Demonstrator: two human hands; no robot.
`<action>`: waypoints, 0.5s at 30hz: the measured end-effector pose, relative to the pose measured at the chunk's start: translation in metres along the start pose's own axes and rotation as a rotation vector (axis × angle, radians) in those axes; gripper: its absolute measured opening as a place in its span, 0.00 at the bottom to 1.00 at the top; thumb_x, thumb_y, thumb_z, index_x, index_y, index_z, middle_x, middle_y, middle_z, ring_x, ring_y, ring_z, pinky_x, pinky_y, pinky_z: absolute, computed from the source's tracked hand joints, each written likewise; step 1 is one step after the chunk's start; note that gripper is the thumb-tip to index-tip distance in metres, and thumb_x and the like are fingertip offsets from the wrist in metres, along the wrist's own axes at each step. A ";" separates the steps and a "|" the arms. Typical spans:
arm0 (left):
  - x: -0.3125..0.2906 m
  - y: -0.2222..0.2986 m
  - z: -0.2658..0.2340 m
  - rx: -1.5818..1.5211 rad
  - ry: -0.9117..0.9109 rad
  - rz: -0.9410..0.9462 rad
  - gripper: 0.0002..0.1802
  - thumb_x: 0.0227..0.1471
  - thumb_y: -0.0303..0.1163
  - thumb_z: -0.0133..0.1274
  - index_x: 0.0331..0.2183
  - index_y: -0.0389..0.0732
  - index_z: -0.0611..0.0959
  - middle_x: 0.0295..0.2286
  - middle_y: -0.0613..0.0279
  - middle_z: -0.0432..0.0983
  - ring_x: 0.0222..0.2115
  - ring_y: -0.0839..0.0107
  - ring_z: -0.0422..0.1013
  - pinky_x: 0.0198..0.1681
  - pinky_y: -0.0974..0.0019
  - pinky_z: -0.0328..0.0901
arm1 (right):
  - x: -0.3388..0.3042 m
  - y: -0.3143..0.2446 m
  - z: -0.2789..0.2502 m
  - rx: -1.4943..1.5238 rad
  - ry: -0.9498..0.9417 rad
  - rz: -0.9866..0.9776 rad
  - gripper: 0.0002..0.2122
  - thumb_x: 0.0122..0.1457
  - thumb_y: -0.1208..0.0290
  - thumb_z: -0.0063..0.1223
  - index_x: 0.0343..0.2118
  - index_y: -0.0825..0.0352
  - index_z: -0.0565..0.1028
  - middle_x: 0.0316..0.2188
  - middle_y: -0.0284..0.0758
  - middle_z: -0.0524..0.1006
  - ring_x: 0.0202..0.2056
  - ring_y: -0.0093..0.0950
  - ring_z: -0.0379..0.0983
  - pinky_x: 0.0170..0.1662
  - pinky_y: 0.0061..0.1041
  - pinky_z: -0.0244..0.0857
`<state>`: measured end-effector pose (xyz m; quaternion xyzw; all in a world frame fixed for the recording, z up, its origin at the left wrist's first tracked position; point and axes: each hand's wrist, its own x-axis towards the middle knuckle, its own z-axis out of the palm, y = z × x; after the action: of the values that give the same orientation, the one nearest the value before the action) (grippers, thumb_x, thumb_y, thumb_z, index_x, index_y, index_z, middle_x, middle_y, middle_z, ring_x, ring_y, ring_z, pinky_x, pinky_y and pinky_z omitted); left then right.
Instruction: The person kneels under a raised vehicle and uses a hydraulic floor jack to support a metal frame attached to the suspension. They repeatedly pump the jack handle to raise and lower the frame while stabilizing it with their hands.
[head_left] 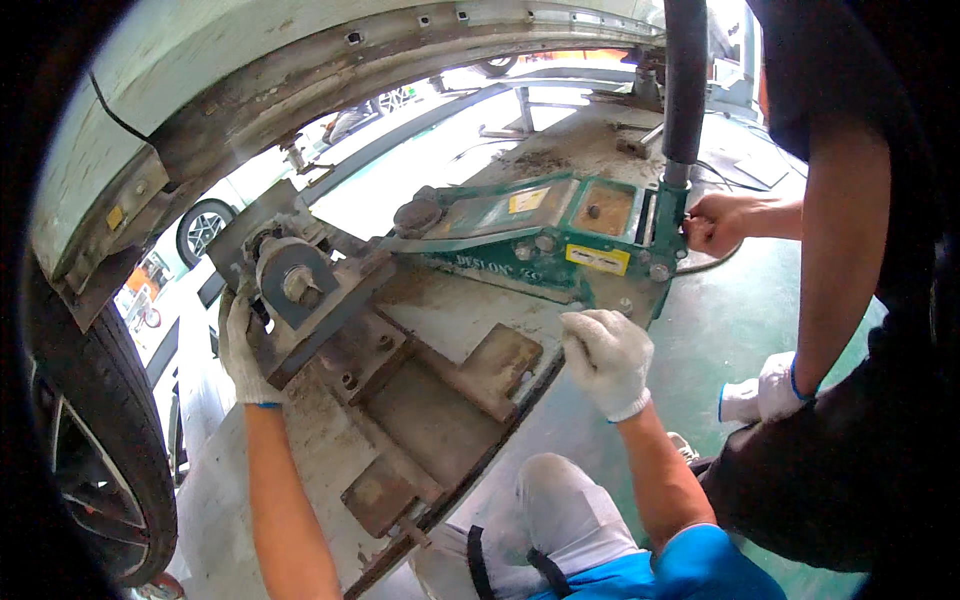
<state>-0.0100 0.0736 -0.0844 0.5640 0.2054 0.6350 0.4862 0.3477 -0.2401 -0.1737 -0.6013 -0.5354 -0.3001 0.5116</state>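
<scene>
My left hand (245, 350), in a white knit glove, grips the left side of a heavy grey metal clamp (325, 320). The clamp has a thick round boss and a large bolt in its face, and it sits tilted above a rusty steel base plate (430, 405). Part of my left fingers is hidden behind its edge. My right hand (608, 362), also gloved, hovers over the plate's right edge with fingers curled in and no object showing. Just beyond it stands a green floor jack (540, 235), its saddle near the clamp.
A co-worker's bare hand (715, 225) rests at the base of the jack's dark handle (685, 90); their other hand (780, 385) is gloved. Overhead runs a car's rusty sill (250, 120). A car wheel (95, 450) stands at the left. Metal pieces (640, 140) lie behind the jack.
</scene>
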 end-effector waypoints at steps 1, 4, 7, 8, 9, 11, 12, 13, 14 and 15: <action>-0.002 0.002 0.005 -0.004 0.008 -0.013 0.39 0.62 0.41 0.54 0.65 0.28 0.63 0.56 0.50 0.70 0.54 0.65 0.69 0.58 0.63 0.65 | -0.001 0.001 0.000 0.001 0.001 -0.001 0.09 0.49 0.80 0.62 0.35 0.63 0.81 0.30 0.38 0.82 0.31 0.39 0.79 0.34 0.35 0.73; -0.011 0.005 0.015 -0.030 -0.026 0.024 0.39 0.62 0.41 0.54 0.65 0.28 0.63 0.55 0.50 0.70 0.54 0.64 0.69 0.58 0.63 0.66 | -0.002 0.003 0.000 -0.003 0.001 -0.007 0.09 0.49 0.80 0.62 0.35 0.63 0.81 0.30 0.37 0.82 0.31 0.38 0.79 0.34 0.35 0.73; -0.008 0.009 0.016 -0.028 -0.054 0.017 0.39 0.61 0.41 0.54 0.65 0.28 0.62 0.55 0.50 0.71 0.53 0.65 0.70 0.57 0.62 0.67 | -0.002 0.003 0.000 0.002 0.013 -0.012 0.09 0.50 0.80 0.62 0.35 0.63 0.81 0.30 0.37 0.82 0.31 0.38 0.80 0.34 0.34 0.73; -0.008 0.010 0.017 -0.035 -0.061 0.013 0.40 0.61 0.41 0.55 0.65 0.28 0.62 0.55 0.50 0.71 0.53 0.65 0.70 0.57 0.62 0.67 | -0.002 0.002 -0.001 -0.001 0.014 -0.011 0.09 0.50 0.80 0.62 0.35 0.63 0.81 0.30 0.37 0.82 0.31 0.38 0.80 0.34 0.34 0.73; -0.009 0.011 0.017 -0.034 -0.044 0.009 0.40 0.61 0.41 0.55 0.65 0.28 0.62 0.54 0.50 0.71 0.53 0.65 0.70 0.57 0.62 0.67 | -0.003 0.002 -0.002 -0.004 0.015 -0.011 0.09 0.50 0.80 0.62 0.35 0.63 0.81 0.30 0.37 0.82 0.31 0.38 0.80 0.34 0.34 0.73; -0.016 0.012 0.023 -0.033 0.002 -0.004 0.40 0.61 0.41 0.55 0.64 0.27 0.62 0.54 0.50 0.71 0.52 0.65 0.71 0.57 0.62 0.67 | -0.002 0.001 0.002 -0.005 0.003 0.000 0.09 0.50 0.79 0.62 0.35 0.63 0.81 0.30 0.37 0.82 0.31 0.38 0.80 0.35 0.34 0.74; -0.018 0.015 0.026 -0.029 -0.009 0.010 0.40 0.61 0.41 0.55 0.64 0.27 0.62 0.54 0.50 0.71 0.52 0.65 0.71 0.56 0.62 0.67 | -0.002 0.000 0.002 -0.005 0.002 0.005 0.08 0.50 0.79 0.62 0.35 0.63 0.81 0.30 0.37 0.82 0.31 0.39 0.80 0.35 0.34 0.74; -0.020 0.018 0.030 -0.024 -0.020 0.023 0.40 0.61 0.41 0.55 0.64 0.27 0.62 0.54 0.50 0.71 0.52 0.65 0.71 0.56 0.62 0.67 | -0.001 -0.001 0.002 0.001 -0.004 0.013 0.08 0.51 0.79 0.61 0.35 0.63 0.81 0.31 0.38 0.82 0.31 0.38 0.80 0.35 0.34 0.74; -0.022 0.018 0.035 -0.025 -0.035 0.034 0.40 0.61 0.41 0.55 0.64 0.27 0.62 0.54 0.50 0.71 0.51 0.65 0.71 0.56 0.61 0.67 | -0.001 0.000 -0.001 0.000 -0.010 0.021 0.08 0.52 0.79 0.61 0.35 0.63 0.81 0.31 0.38 0.82 0.31 0.38 0.80 0.36 0.33 0.74; -0.026 0.022 0.042 0.013 -0.003 0.042 0.40 0.60 0.42 0.56 0.63 0.27 0.64 0.54 0.51 0.71 0.51 0.65 0.71 0.56 0.61 0.67 | -0.002 0.000 -0.003 -0.001 -0.016 0.030 0.07 0.53 0.79 0.60 0.35 0.64 0.81 0.31 0.38 0.82 0.31 0.38 0.80 0.36 0.32 0.74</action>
<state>0.0176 0.0296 -0.0686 0.5724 0.1968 0.6429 0.4693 0.3479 -0.2437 -0.1742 -0.6117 -0.5304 -0.2877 0.5115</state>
